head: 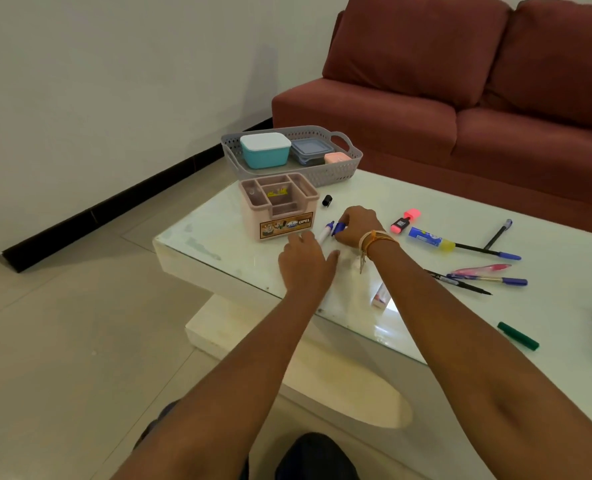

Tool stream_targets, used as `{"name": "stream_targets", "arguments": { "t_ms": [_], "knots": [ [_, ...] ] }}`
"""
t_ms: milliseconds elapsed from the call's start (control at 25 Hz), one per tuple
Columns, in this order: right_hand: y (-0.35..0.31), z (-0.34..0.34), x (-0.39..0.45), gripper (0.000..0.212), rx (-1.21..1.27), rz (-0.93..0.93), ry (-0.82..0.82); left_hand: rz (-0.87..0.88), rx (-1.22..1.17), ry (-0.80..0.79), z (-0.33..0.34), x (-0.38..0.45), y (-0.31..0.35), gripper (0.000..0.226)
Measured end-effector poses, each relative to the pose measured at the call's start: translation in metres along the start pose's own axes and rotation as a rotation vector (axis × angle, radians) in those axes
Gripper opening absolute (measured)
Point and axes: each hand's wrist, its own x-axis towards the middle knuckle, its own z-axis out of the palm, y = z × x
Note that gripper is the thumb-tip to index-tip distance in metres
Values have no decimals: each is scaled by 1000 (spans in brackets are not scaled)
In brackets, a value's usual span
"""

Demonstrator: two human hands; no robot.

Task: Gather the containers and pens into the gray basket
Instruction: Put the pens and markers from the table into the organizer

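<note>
Glossy glass table (426,202), perforated gray plastic basket (322,176), matt red cloth sofa (460,98).

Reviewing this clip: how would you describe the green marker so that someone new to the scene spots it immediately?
Start at the glass-topped table and follow its near edge rightward, past the right forearm. The green marker lies alone close to that edge, apart from the cluster of pens farther in. It is the only dark green item there, short and thick.

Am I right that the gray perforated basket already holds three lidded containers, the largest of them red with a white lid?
Not quite: the largest container in the gray perforated basket is teal with a white lid, not red. The head view shows it beside two smaller lidded containers, so the count of three stands.
</note>
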Motion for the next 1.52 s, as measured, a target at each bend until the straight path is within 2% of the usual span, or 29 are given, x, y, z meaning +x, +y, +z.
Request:
{"name": "stream_targets", "arguments": {
  "t_ms": [80,160,240,320,480,640,840,920,1040,1280,1440,1520],
  "knots": [
    [6,-4,-8,44,217,97,183,22,163,-29,1,6,3,43],
    [13,-13,-16,37,594,241,327,65,192,-26,0,5,0,33],
    [18,-22,-27,28,976,331,349,125,127,-31,-5,-2,-7,27],
    [22,-27,-41,21,1104,327,315,143,20,-74,-13,-7,-13,21],
    [25,-27,-61,24,1007,174,122,196,-1,-120,-22,-12,-18,18],
    [26,-37,-58,27,781,115,105,193,-6,-137,-27,-13,-15,17],
    [25,-36,-53,26,648,20,-41,205,-1,-130,-24,-11,-16,19],
    [20,-33,-53,24,738,29,-21,206,-10,-122,-21,-10,-18,20],
    [15,-25,-55,22,921,60,118,199,24,-127,-18,-8,-21,25],
    [7,-3,-50,19,969,17,263,178,78,-105,-16,-7,-20,28],
    [-7,-12,-47,27,969,79,142,164,34,-133,-19,-8,-19,30],
    [-16,-16,-49,29,1011,133,101,142,-101,-177,-21,-6,-20,32]
  ]
}}
